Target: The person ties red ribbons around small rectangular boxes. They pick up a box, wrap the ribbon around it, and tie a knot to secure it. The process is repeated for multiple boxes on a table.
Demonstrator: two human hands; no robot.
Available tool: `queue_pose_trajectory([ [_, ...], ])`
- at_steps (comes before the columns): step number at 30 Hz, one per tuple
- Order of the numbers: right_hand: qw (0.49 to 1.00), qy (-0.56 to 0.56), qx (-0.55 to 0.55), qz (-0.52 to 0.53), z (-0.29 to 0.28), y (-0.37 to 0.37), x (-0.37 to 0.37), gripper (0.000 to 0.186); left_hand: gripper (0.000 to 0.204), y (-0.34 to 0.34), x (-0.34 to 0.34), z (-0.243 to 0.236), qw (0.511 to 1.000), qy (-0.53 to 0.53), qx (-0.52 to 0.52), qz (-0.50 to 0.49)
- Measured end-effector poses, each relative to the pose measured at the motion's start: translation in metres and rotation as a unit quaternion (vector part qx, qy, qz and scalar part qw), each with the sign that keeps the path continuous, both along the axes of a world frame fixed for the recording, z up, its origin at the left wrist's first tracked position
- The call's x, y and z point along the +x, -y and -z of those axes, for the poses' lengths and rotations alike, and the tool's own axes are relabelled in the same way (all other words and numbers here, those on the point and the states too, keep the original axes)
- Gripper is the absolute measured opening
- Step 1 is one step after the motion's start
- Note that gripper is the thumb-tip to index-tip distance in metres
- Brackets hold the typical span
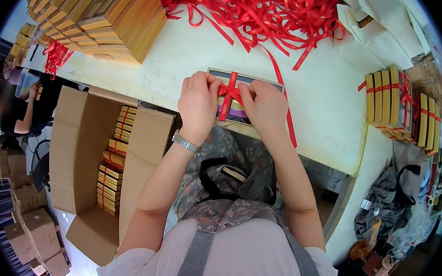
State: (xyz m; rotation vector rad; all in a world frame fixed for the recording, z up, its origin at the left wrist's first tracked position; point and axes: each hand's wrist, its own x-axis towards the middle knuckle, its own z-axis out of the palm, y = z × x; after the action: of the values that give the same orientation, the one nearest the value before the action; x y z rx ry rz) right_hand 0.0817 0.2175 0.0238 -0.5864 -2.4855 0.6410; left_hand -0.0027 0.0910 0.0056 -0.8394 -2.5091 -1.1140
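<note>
A flat box (240, 115) with a see-through top and dark and purple contents lies at the near edge of the white table (315, 103), tied crosswise with a red ribbon (230, 90) knotted in a bow. My left hand (197, 103) pinches the bow's left side, fingers curled. My right hand (265, 108) has thumb and forefinger closed on the bow's right side, resting on the box. A long loose ribbon (289, 122) runs beside the box on the right and hangs over the table edge.
A tangled red ribbon pile (250, 12) and tall gold box stacks (111, 22) cover the back. Tied boxes (388, 98) stand right. An open carton (71, 153) of tied boxes is at lower left. Another person (15, 111) works at far left. Bags (385, 201) lie at lower right.
</note>
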Motion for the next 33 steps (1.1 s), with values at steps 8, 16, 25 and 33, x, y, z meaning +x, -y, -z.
queue_pose_trajectory([
  [8,0.985,-0.062,0.154,-0.041,0.020,-0.004,0.001,0.022,0.014,0.000,-0.002,0.011,1.000,0.019,0.004,-0.003],
  [16,0.969,0.091,0.135,-0.187,-0.019,-0.042,0.050,0.098,0.036,0.065,0.011,0.015,0.957,0.234,0.146,0.086],
  [25,0.983,-0.025,0.166,0.077,-0.063,-0.120,0.157,0.087,0.034,0.066,0.002,0.023,0.943,0.245,0.205,0.092],
  [33,0.745,0.197,0.365,0.524,-0.084,-0.335,0.221,0.072,0.027,0.041,-0.019,0.023,0.966,0.157,0.155,0.135],
])
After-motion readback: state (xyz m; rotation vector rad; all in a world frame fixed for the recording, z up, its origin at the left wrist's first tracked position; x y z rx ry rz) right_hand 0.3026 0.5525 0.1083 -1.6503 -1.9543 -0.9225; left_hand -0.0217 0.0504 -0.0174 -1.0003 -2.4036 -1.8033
